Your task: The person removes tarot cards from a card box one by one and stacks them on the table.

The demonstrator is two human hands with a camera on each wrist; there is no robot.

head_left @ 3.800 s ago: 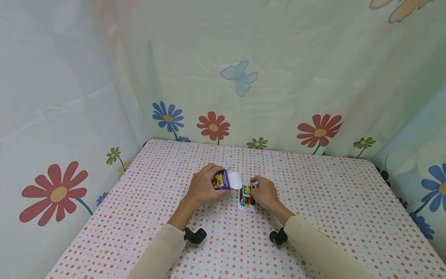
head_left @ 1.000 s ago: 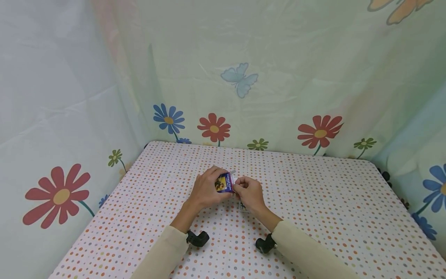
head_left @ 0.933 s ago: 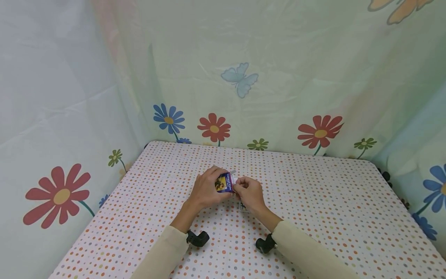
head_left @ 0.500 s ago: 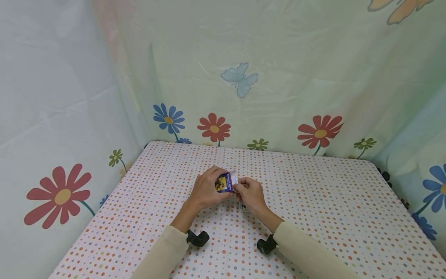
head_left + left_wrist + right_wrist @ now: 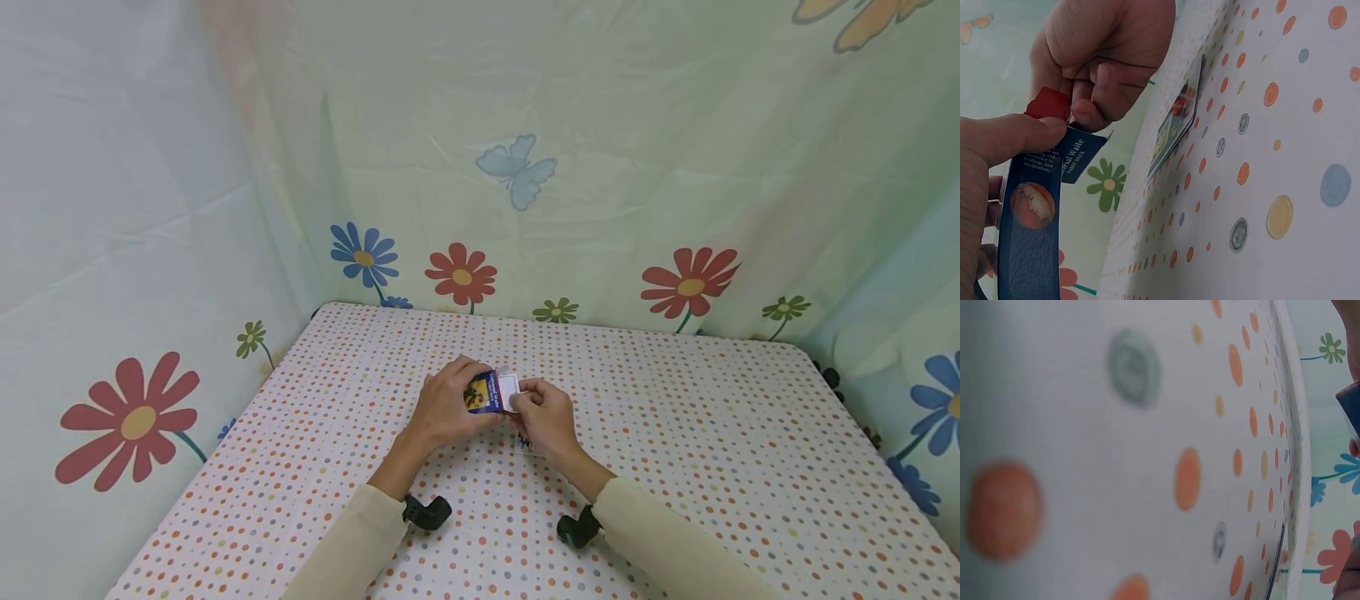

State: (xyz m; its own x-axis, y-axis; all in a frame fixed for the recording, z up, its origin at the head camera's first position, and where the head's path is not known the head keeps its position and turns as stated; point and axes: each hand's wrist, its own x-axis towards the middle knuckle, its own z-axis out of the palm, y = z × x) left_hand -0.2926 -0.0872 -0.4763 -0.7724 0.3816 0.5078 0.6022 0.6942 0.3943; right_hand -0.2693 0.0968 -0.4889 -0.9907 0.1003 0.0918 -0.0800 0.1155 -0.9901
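- The left hand (image 5: 442,404) still curls its fingers round the blue box (image 5: 477,394), above the spotted cloth (image 5: 675,417).
- The right hand (image 5: 549,418), earlier at the card (image 5: 527,447), now pinches a white piece (image 5: 507,387) at the box's mouth; more white shows than a second ago.
- The card lies on the cloth, partly hidden.

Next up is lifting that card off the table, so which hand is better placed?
Probably the right hand: in the head view it partly hides the card, though it's busy at the box. The left hand is farther off, gripping the box.
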